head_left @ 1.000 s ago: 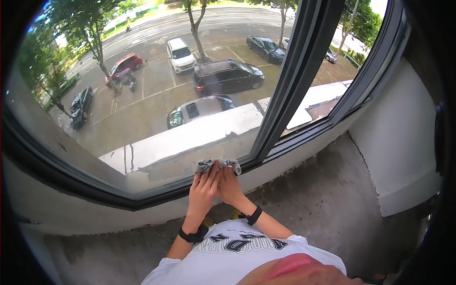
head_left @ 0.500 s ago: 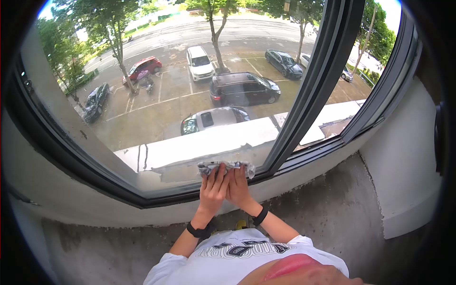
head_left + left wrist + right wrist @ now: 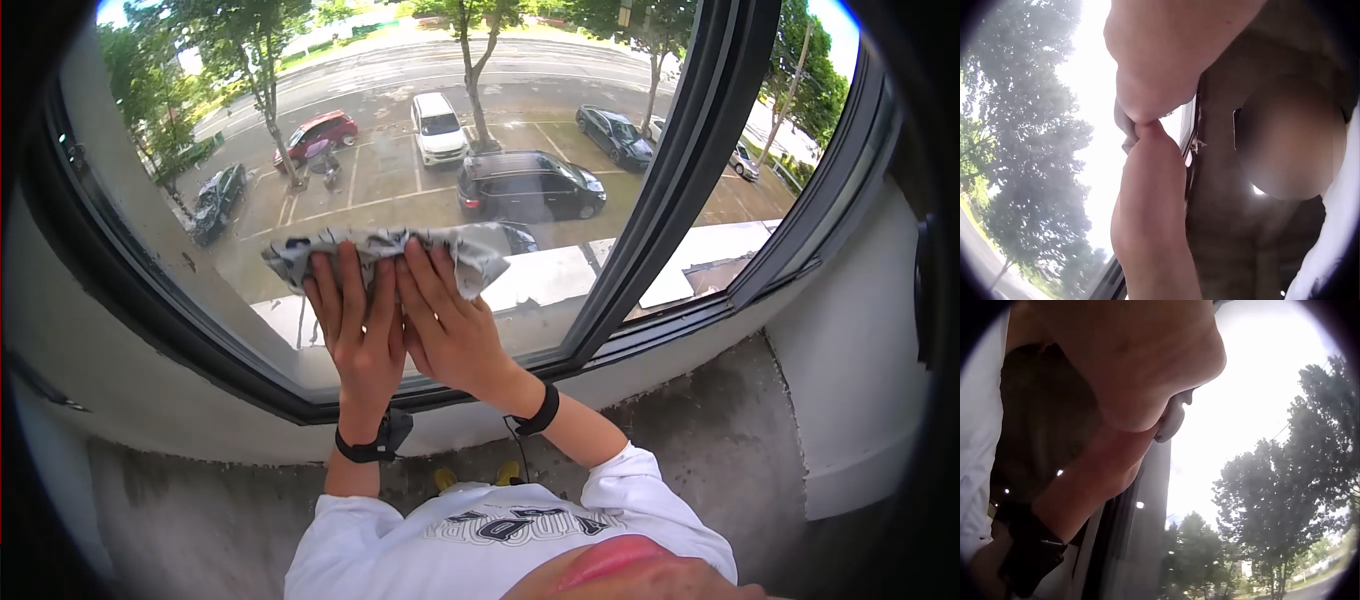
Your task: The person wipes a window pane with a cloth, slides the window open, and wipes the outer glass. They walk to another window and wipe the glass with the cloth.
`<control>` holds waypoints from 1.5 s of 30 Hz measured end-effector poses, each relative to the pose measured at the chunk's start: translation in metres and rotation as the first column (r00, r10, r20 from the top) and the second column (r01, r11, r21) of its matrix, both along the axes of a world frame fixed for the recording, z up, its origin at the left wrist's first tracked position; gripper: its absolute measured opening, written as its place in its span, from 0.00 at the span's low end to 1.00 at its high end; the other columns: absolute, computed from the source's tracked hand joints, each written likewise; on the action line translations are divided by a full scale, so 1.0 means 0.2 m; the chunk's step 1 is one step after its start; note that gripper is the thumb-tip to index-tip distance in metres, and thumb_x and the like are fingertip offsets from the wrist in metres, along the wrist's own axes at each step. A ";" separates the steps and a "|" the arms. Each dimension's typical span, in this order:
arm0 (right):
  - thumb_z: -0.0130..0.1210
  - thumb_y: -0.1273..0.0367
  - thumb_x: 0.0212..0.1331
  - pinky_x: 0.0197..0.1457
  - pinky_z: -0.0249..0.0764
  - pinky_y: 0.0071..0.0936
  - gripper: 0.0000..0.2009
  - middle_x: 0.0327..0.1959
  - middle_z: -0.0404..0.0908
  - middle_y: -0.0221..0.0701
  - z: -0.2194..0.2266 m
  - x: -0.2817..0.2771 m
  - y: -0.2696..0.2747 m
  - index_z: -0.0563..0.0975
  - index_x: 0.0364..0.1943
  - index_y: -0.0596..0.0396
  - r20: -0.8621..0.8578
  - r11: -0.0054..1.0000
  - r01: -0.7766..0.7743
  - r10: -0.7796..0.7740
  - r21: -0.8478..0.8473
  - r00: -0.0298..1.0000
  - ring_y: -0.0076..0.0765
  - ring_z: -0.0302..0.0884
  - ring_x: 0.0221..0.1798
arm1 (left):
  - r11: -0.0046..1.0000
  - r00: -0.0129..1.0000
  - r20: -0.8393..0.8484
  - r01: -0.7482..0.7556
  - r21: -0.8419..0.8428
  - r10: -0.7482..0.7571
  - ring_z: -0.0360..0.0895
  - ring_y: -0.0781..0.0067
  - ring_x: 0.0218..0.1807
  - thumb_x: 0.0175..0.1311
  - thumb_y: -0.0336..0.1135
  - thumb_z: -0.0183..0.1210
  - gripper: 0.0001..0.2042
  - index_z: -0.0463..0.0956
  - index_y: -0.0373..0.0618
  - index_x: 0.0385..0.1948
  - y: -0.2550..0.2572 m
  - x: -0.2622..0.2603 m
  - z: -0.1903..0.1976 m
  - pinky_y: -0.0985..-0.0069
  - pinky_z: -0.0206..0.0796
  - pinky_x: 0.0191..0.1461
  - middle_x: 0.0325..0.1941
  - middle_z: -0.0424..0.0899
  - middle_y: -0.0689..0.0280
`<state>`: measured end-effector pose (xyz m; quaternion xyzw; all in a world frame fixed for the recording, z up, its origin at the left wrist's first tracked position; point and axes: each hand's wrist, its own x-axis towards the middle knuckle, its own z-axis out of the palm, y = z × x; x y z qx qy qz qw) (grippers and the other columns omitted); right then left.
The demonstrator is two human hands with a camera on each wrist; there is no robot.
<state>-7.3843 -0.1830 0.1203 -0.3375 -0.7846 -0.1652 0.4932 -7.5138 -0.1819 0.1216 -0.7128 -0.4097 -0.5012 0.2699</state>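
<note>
In the head view, a crumpled grey-white cloth (image 3: 380, 242) with dark markings lies against the window glass (image 3: 560, 235). My left hand (image 3: 362, 335) presses its left part with straight fingers. Beside it, the right hand (image 3: 455, 335) lays its extended fingers on the middle and right part. The hands overlap near the thumbs, and the palms face the glass. In the left wrist view the left hand (image 3: 1160, 59) is close to the other arm, with a dim edge of cloth (image 3: 1124, 122) behind. The right wrist view shows the right hand (image 3: 1141, 369) at the glass, its fingers largely hidden.
A dark window frame (image 3: 680, 190) divides the panes on the right and runs below the hands. Beneath it is a pale wall (image 3: 230, 425), with a concrete floor (image 3: 690, 420) behind. Parked cars, including a black van (image 3: 530, 185), and trees stand outside.
Both hands and the cloth have moved from the bottom edge of the pane up and to the left. The cloth now looks more spread out. The head view has shifted slightly.
</note>
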 end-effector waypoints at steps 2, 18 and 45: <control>0.53 0.69 0.50 0.66 0.60 0.40 0.25 0.66 0.61 0.43 -0.39 -0.01 0.00 0.71 0.56 0.63 0.041 0.999 0.011 -0.009 -0.043 0.999 0.48 0.54 0.70 | 0.989 0.998 -0.005 0.066 -0.135 -0.067 0.53 0.38 0.69 0.59 0.24 0.54 0.16 0.74 0.39 0.51 -0.06 -0.04 -0.31 0.46 0.45 0.69 0.67 0.62 0.48; 0.53 0.71 0.49 0.66 0.60 0.32 0.29 0.67 0.62 0.35 -0.64 -0.28 -0.04 0.66 0.61 0.60 0.221 0.958 -0.180 0.230 -0.224 0.948 0.33 0.62 0.67 | 0.962 0.958 0.138 -0.230 -0.149 0.250 0.57 0.32 0.65 0.58 0.21 0.52 0.10 0.75 0.30 0.42 -0.17 -0.28 -0.71 0.44 0.55 0.64 0.62 0.65 0.43; 0.52 0.72 0.52 0.59 0.61 0.63 0.19 0.44 0.67 0.53 -1.42 0.41 -0.14 0.67 0.47 0.70 0.070 0.840 0.395 -0.399 -0.372 0.914 0.67 0.65 0.55 | 0.820 0.819 -0.324 0.277 -0.501 -0.474 0.64 0.68 0.65 0.53 0.27 0.53 0.19 0.76 0.44 0.50 -0.07 0.32 -0.96 0.69 0.63 0.60 0.63 0.70 0.62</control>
